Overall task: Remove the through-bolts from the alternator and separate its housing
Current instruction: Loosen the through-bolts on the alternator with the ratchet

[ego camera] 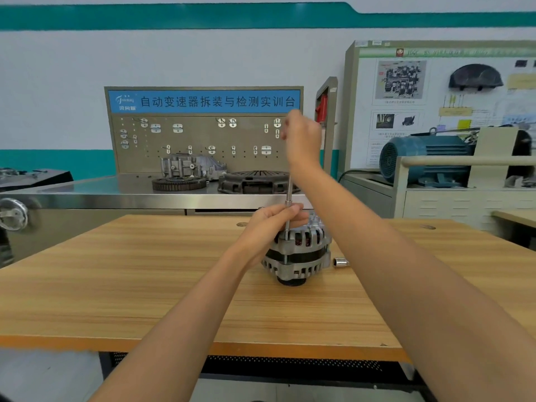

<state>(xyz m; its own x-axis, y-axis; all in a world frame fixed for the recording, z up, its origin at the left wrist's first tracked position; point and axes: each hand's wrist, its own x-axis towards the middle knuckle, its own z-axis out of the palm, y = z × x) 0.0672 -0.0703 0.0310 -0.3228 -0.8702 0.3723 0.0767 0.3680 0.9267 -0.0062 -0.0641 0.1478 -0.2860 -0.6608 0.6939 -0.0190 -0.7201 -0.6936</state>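
two hands (301, 140), one alternator (301, 250) (upright), one socket (340, 262)

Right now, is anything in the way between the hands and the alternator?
Nothing visible is. The left hand already rests on top of the alternator and pinches the long driver shaft, which stands upright on a bolt at the housing's edge. The right hand grips the shaft's top end. A loose socket lies beside it, apart.

On the wooden table (145, 285) the alternator (298, 252) stands upright; the left hand (269, 224) steadies a vertical extension bar (289, 195), the right hand (301, 137) grips its top.
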